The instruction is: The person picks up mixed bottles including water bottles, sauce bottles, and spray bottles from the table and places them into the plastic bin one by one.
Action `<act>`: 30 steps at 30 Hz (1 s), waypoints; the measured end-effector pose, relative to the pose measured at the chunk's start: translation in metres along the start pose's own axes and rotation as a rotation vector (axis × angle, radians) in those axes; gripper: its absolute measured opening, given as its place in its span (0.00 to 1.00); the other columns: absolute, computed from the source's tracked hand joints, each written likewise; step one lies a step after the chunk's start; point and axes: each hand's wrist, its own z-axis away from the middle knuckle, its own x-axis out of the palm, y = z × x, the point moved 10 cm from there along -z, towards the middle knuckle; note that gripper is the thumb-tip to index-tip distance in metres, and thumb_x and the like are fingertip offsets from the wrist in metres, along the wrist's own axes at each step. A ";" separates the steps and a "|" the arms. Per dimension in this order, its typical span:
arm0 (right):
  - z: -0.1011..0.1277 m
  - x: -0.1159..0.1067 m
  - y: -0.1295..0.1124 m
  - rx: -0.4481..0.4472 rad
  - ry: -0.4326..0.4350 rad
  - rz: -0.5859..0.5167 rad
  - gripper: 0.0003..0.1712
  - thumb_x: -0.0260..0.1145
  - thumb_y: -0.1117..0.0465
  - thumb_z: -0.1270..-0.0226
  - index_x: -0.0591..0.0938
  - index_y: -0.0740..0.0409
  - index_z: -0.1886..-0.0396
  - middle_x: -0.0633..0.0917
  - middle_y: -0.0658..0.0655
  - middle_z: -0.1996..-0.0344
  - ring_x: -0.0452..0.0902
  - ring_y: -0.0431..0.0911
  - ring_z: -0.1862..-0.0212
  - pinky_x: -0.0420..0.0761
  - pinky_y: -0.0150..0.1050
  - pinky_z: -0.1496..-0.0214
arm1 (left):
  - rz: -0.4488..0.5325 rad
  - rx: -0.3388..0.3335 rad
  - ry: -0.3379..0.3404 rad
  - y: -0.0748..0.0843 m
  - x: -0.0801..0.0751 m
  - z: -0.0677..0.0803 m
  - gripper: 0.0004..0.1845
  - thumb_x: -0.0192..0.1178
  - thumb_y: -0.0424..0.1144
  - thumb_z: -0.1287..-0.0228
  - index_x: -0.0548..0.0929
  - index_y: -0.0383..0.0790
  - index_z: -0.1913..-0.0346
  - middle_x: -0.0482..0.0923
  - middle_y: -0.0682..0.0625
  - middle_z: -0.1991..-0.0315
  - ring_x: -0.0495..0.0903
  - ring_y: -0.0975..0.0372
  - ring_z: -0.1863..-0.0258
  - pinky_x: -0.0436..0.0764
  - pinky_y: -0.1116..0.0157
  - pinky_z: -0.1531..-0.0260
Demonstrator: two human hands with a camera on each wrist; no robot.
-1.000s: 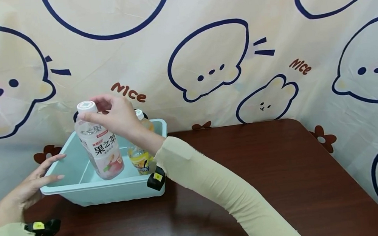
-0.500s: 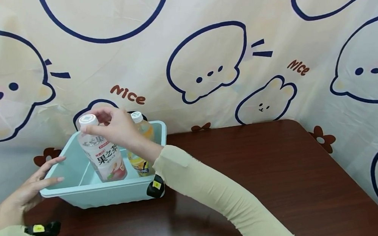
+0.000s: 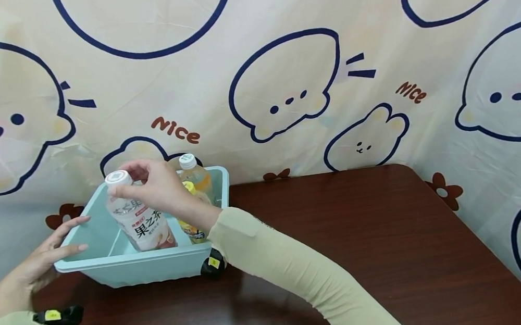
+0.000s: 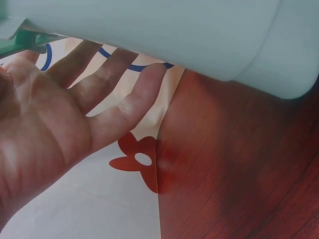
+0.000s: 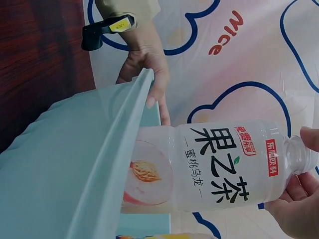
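My right hand pinches a peach tea bottle at its neck, just below the white cap. The bottle leans slightly, its lower end inside a light blue plastic bin. In the right wrist view the bin's wall hides the base of the bottle, so contact with the floor cannot be told. My left hand holds the bin's left rim, thumb over the edge. From the left wrist view, other fingers lie beneath the bin's rim. A yellow-capped bottle and a white-capped bottle stand beside the tea bottle, partly behind my right hand.
The bin rests on a dark brown wooden table, at its back left. A cream cloth with cartoon outlines hangs behind and to the sides. My right forearm crosses the table in front.
My right hand has lowered the peach tea bottle further into the bin, and its cap has shifted slightly left lately. The yellow cap behind has come into view. My left hand keeps its hold.
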 end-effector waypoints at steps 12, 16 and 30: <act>0.000 0.014 0.012 0.033 -0.039 0.041 0.19 0.69 0.55 0.46 0.79 0.48 0.53 0.80 0.41 0.62 0.72 0.30 0.62 0.73 0.24 0.65 | -0.036 -0.002 0.022 -0.001 0.000 0.001 0.32 0.47 0.35 0.33 0.54 0.78 0.37 0.40 0.60 0.37 0.69 0.75 0.62 0.80 0.66 0.65; 0.000 0.018 0.015 0.055 -0.040 0.096 0.21 0.69 0.54 0.46 0.78 0.48 0.51 0.80 0.41 0.58 0.73 0.30 0.59 0.72 0.23 0.62 | -0.047 0.004 0.028 -0.001 0.000 0.002 0.32 0.47 0.35 0.33 0.54 0.77 0.37 0.43 0.62 0.39 0.70 0.74 0.63 0.79 0.66 0.66; 0.002 0.030 0.026 0.097 -0.096 0.215 0.18 0.68 0.56 0.45 0.78 0.48 0.53 0.80 0.41 0.58 0.72 0.30 0.58 0.70 0.21 0.58 | 0.002 0.002 0.003 0.001 0.001 0.001 0.31 0.46 0.33 0.33 0.56 0.76 0.38 0.43 0.60 0.40 0.72 0.71 0.64 0.80 0.65 0.67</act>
